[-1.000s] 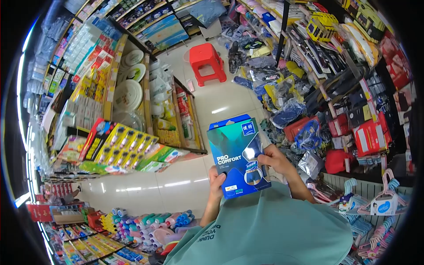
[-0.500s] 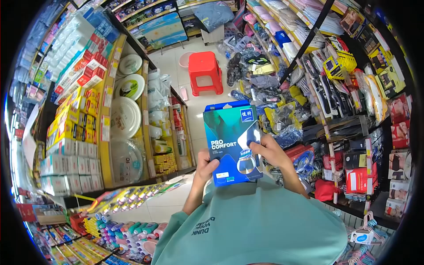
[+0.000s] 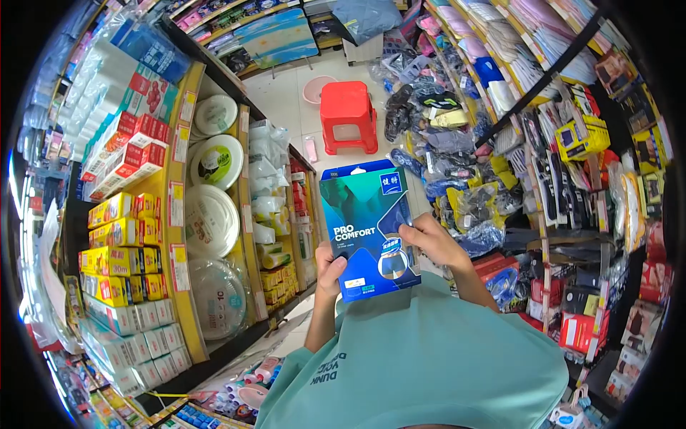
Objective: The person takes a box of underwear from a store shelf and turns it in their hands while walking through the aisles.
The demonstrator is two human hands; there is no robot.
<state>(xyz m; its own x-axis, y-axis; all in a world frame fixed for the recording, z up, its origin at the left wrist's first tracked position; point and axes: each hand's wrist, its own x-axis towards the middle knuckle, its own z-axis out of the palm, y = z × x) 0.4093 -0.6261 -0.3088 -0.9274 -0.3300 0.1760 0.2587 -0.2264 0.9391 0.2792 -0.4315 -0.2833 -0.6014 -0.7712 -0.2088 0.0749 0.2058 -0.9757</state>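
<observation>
A flat blue and green underwear box (image 3: pixel 357 247) marked "PRO COMFORT" is held up in front of my chest, its printed front facing me. It has a hanging tab at the top and a picture of briefs near the lower right. My left hand (image 3: pixel 330 272) grips the lower left edge, thumb on the front. On the right edge, my right hand (image 3: pixel 431 242) is closed with its thumb pressed over the front. The fingers behind the box are hidden.
A red plastic stool (image 3: pixel 348 118) stands in the aisle ahead, near a pink basin (image 3: pixel 319 89). Bagged goods (image 3: pixel 457 164) lie piled along the right shelves. To the left, shelves hold boxes and wrapped paper plates (image 3: pixel 212 222). A pink packet (image 3: pixel 310 149) lies on the floor.
The view has turned slightly left, so the shelves and stool appear shifted to the right. The box stays in both hands, tilted a little more.
</observation>
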